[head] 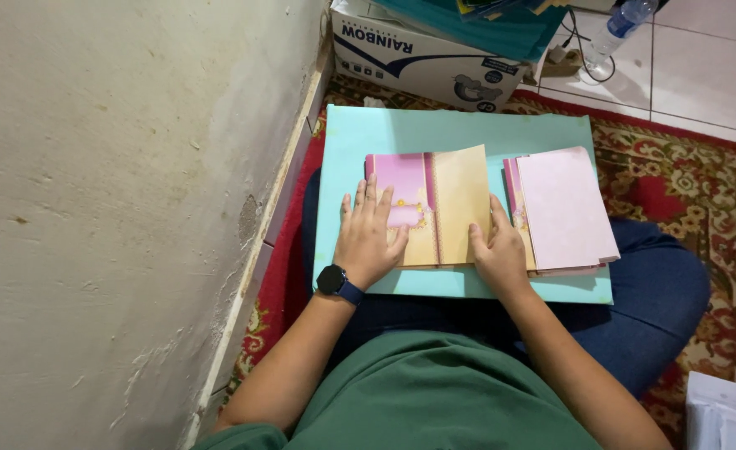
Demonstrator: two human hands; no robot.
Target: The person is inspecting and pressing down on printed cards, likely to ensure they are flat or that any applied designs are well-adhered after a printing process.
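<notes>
1. A pink and gold folded card (435, 208) lies in the middle of the turquoise board (460, 133) resting on the person's lap, its long fold line running away from the body.
2. The left hand (368, 237) lies flat on the card's left, pink panel, fingers spread and gripping nothing.
3. The right hand (500, 250) presses the card's lower right edge, fingers together (the gold flap there lifts slightly).
4. 1 stack of pink cards (564, 208) sits just right of the card, nearer the right hand.
</notes>
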